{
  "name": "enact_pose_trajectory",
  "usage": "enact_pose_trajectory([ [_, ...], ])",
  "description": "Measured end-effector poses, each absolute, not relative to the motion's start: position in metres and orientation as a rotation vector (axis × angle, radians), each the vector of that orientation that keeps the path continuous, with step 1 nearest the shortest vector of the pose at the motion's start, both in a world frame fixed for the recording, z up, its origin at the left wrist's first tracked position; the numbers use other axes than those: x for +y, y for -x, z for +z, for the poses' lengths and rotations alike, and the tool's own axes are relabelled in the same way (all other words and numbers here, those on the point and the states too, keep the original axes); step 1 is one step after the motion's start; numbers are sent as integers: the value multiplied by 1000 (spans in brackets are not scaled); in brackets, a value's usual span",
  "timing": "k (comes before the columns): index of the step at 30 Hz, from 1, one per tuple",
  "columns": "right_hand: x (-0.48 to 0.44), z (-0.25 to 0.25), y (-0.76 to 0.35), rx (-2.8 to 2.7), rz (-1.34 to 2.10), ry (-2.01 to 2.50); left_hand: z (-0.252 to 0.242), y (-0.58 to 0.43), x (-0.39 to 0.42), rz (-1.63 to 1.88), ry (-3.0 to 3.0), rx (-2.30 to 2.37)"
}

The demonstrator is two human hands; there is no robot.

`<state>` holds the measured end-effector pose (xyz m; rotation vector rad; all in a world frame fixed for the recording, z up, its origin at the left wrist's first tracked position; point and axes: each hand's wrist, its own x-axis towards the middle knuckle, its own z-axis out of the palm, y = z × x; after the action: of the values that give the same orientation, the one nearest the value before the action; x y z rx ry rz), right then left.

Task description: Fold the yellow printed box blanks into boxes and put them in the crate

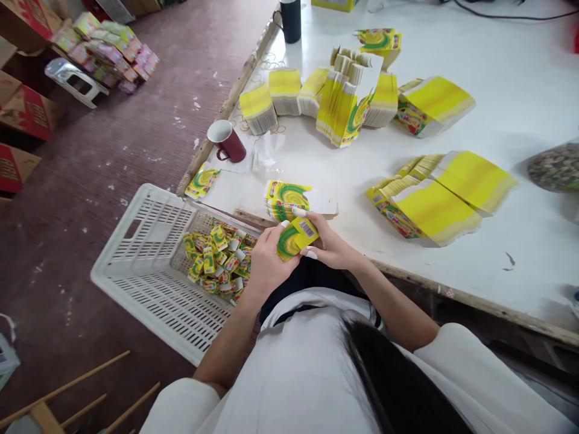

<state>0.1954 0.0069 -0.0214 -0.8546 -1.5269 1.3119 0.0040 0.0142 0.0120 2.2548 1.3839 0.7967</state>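
Observation:
A small yellow and green carton (289, 241) with a barcode is held between my two hands at the table's front edge. My left hand (270, 256) is closed around its left side. On its right end, the thumb and fingers of my right hand (328, 244) grip near the barcode. Just beyond my hands lies a stack of flat cartons (287, 196) with the same print. To the left, below the table top, a white plastic basket (149, 208) contains many small folded cartons (210, 259).
Bundles of flat cartons (441, 193) stand on the white table (493, 277), with more bundles (346, 99) at the back. A maroon mug (233, 144) and a dark mug (292, 21) are near the left edge. A stool (76, 81) and cardboard boxes (27, 111) stand on the floor.

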Motion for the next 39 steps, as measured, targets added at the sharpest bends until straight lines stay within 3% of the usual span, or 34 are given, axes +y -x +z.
enact_pose_trajectory([
  [11, 7, -17, -183, -1423, 1235, 993, 8, -7, 9, 928, -2204, 1396],
  [22, 15, -18, -171, -1546, 1117, 1103, 2, 33, 8, 815, -2069, 1531],
  [28, 51, -19, -189, -1550, 536, 1775, -5, 108, 13, 789, -1905, 2189],
  [32, 70, -18, -184, -1677, 497, 1984, -15, 92, 6, 870, -1735, 1949],
  [36, 63, -9, -180, -1690, 517, 1892, -26, 47, 2, 895, -1440, 1558],
  [39, 42, -5, -175, -1663, 785, 1682, -24, 19, 6, 1092, -1189, 1281],
])
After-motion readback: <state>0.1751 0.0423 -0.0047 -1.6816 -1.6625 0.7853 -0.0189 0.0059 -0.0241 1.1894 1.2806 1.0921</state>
